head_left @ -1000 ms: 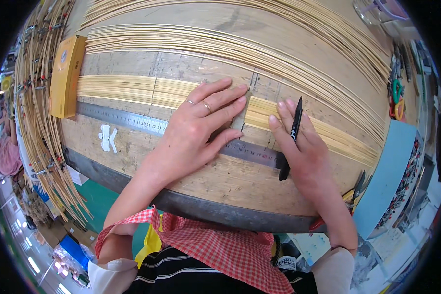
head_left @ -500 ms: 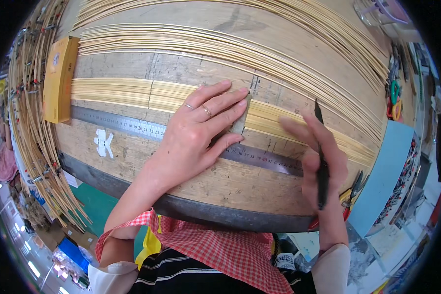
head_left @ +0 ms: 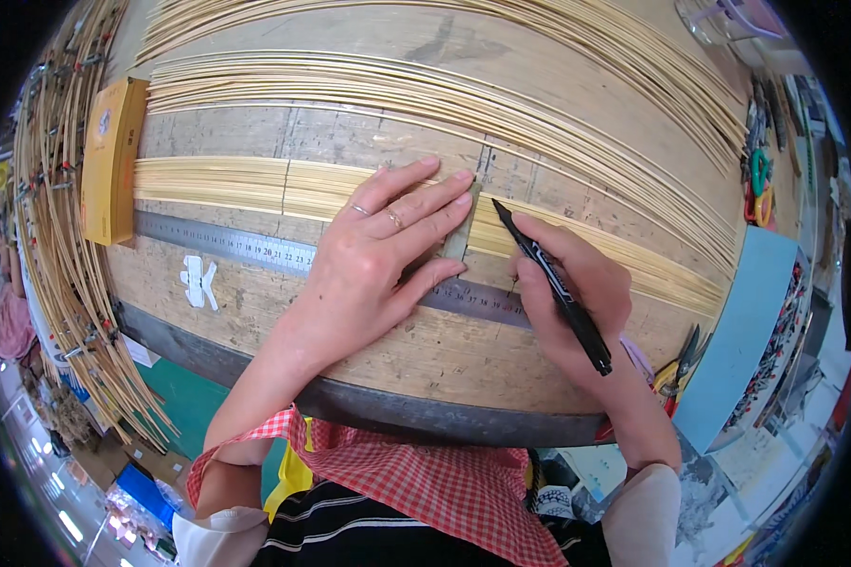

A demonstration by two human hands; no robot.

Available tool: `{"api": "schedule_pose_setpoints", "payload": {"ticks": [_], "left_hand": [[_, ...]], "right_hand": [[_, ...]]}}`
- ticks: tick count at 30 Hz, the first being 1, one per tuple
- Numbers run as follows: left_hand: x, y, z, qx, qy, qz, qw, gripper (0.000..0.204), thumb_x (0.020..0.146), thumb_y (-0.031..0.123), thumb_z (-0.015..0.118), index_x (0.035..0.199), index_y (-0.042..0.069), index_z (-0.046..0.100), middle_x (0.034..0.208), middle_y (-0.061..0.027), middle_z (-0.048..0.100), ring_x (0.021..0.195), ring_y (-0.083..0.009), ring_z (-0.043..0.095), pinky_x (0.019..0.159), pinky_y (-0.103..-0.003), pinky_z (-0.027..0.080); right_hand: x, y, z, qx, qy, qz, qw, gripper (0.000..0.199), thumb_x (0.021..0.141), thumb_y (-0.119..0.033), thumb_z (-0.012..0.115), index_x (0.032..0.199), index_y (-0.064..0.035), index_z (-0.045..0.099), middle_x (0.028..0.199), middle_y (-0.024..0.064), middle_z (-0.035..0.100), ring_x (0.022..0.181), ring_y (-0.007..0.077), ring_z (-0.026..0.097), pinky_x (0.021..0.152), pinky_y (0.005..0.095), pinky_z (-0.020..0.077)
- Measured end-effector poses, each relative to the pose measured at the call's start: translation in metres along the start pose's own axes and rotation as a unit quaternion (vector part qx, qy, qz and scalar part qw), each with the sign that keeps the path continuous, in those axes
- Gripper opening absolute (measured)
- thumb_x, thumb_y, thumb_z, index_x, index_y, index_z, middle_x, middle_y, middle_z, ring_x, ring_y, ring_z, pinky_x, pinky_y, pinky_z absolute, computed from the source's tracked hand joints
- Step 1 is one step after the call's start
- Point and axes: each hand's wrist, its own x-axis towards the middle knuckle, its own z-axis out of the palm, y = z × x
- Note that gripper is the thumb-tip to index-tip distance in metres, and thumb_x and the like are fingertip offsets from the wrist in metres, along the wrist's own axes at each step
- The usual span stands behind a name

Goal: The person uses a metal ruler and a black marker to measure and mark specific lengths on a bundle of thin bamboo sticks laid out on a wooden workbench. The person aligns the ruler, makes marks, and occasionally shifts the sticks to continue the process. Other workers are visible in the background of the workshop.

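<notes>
My left hand [head_left: 378,241] lies flat with its fingers stretched over a row of thin bamboo strips [head_left: 208,181], placed side by side. Under its fingertips a narrow greyish flat piece [head_left: 462,227] crosses the strips; most of it is hidden by the hand. In my right hand [head_left: 581,293] is a black marker pen [head_left: 560,288], gripped between thumb and fingers. Its tip is at the strips just right of the flat piece; whether it touches them I cannot tell. A dark line runs across the strips left of my hand. Below them lies a steel ruler [head_left: 227,244], partly covered by both hands.
A yellow box [head_left: 113,161] stands at the strips' left end, a light blue box [head_left: 742,331] at the right. Further bamboo strips [head_left: 416,85] lie beyond. Pliers [head_left: 676,373] rest near the front right edge; scissors [head_left: 759,175] lie far right. Bundled sticks [head_left: 57,189] hang left.
My right hand has moved left and turned, bringing the marker pen's tip down to the bamboo strips beside the flat piece. My left hand stays nearly in place.
</notes>
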Motion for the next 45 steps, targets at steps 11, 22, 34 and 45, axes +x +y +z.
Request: {"api": "schedule_pose_setpoints", "payload": {"ticks": [11,22,34,45], "left_hand": [[0.000,-0.001,0.001,0.000,0.003,0.001,1.000,0.063,0.075,0.014,0.084,0.135,0.007,0.066,0.144,-0.0083,0.062,0.138,-0.0346,0.051,0.114,-0.044,0.043],[0.000,-0.001,0.001,-0.009,0.007,0.004,1.000,0.062,0.076,0.013,0.084,0.135,0.007,0.066,0.144,-0.0085,0.062,0.138,-0.0352,0.051,0.114,-0.045,0.043],[0.000,-0.001,0.001,-0.013,0.008,0.004,1.000,0.062,0.076,0.012,0.083,0.136,0.008,0.065,0.145,-0.0079,0.061,0.139,-0.0351,0.051,0.114,-0.045,0.042],[0.000,0.001,0.002,0.018,0.002,-0.004,1.000,0.061,0.076,0.012,0.083,0.135,0.008,0.066,0.145,-0.0084,0.062,0.139,-0.0340,0.051,0.115,-0.045,0.042]], "right_hand": [[0.004,0.004,0.009,-0.011,0.005,-0.036,0.999,0.042,0.088,0.002,0.072,0.128,-0.0041,0.063,0.087,0.0136,0.068,0.073,0.0278,0.069,0.064,0.0352,0.0544],[0.005,0.004,0.011,-0.007,0.002,-0.040,0.999,0.040,0.086,0.002,0.074,0.125,-0.0015,0.064,0.088,0.0151,0.068,0.073,0.0289,0.069,0.064,0.0358,0.0549],[-0.012,-0.020,-0.001,-0.018,-0.071,-0.011,0.997,0.038,0.086,0.004,0.070,0.124,-0.0010,0.066,0.090,0.0153,0.073,0.080,0.0275,0.074,0.072,0.0348,0.0584],[-0.040,-0.019,-0.048,-0.141,-0.031,0.054,0.988,0.036,0.083,0.003,0.069,0.119,-0.0030,0.069,0.105,0.0146,0.074,0.084,0.0238,0.072,0.073,0.0322,0.0573]]}}
